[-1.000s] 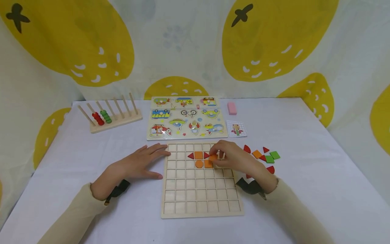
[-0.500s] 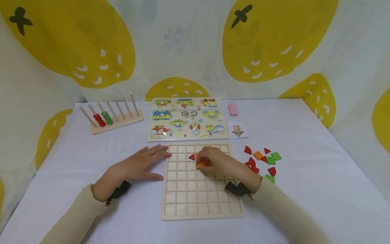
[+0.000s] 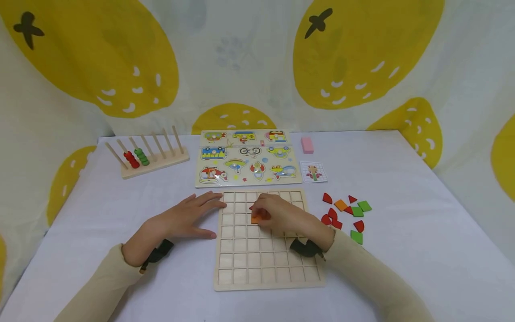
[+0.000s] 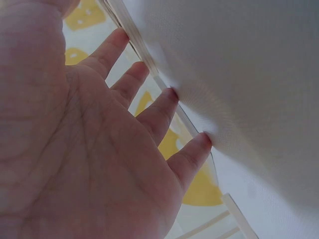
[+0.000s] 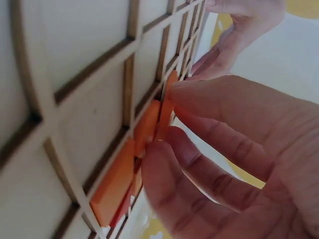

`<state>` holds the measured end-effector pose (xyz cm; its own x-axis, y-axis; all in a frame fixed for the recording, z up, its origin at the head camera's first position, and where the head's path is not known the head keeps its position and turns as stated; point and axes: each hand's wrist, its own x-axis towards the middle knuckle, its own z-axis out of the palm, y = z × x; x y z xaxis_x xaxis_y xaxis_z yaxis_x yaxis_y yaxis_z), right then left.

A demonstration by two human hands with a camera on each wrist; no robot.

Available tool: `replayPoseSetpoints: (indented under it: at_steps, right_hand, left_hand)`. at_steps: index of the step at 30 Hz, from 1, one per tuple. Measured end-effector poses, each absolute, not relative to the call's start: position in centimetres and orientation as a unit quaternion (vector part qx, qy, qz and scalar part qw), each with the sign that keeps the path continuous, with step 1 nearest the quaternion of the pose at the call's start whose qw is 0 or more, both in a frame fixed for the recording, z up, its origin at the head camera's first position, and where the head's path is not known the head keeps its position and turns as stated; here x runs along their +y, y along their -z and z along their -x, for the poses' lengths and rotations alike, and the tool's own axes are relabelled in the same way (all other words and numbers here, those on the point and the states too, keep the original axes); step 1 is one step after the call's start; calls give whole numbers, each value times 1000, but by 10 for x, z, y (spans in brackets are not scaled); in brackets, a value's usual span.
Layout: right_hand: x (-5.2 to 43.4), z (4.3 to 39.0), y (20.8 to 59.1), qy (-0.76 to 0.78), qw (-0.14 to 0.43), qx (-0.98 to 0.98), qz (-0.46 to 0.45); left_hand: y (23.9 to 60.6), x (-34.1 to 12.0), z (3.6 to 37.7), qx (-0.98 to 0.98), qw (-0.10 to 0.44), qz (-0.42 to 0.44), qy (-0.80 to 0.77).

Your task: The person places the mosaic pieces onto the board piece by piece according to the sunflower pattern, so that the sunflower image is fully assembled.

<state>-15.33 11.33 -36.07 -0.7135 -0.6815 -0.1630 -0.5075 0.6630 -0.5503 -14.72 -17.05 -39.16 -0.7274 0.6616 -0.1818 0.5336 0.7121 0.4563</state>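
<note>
Pinching flat orange wooden tile (image 3: 255,218)

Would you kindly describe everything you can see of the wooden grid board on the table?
The wooden grid board is a pale, flat, light-wood square, divided by thin raised slats into rows of shallow square cells. It lies flat on the white tablecloth. Most cells are bare; a few near the top hold orange and red pieces. The left hand rests flat against its left edge, fingertips touching the frame. The right hand lies over its upper middle, pinching an orange piece at a cell.
</note>
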Motion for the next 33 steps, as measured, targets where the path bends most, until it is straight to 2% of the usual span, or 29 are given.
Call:
replayPoseSetpoints:
  at_steps: [15, 33]
  right_hand:
    - [109, 150, 363, 228, 185, 901, 319]
    - [156, 146, 342, 246, 157, 917, 272]
  left_hand:
    - [392, -171, 147, 909, 159, -336, -187]
    - [389, -171, 146, 909, 157, -337, -190]
